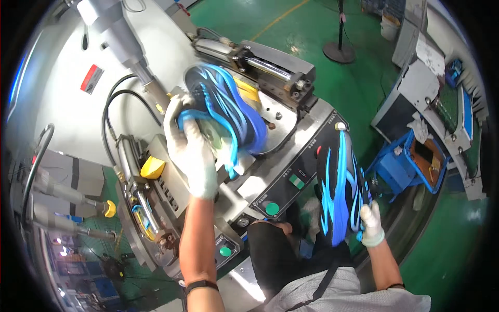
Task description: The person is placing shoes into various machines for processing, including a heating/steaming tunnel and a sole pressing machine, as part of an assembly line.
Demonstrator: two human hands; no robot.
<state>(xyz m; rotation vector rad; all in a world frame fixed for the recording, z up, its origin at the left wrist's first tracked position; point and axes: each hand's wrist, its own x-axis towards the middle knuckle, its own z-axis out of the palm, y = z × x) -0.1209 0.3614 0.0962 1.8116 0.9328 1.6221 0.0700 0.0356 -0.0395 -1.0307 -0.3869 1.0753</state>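
Observation:
My left hand (193, 148), in a white glove, is closed on the collar of a blue and black shoe (221, 101). That shoe is tilted and slightly blurred, over the metal bed of a press machine (278, 122), below its vertical ram (122, 44). On the right, my gloved right hand (371, 221) grips a second blue and black shoe (340, 190) near its lower end. This one hangs beside the machine's front panel, toe pointing away from me. My right fingers are partly hidden behind it.
Hydraulic cylinders (260, 65) flank the press bed, and a yellow pad (153, 167) sits at its left. The front panel carries green buttons (272, 208). A blue crate (400, 166) stands at right near a workbench (431, 99). Farther back is a black stand base (339, 52).

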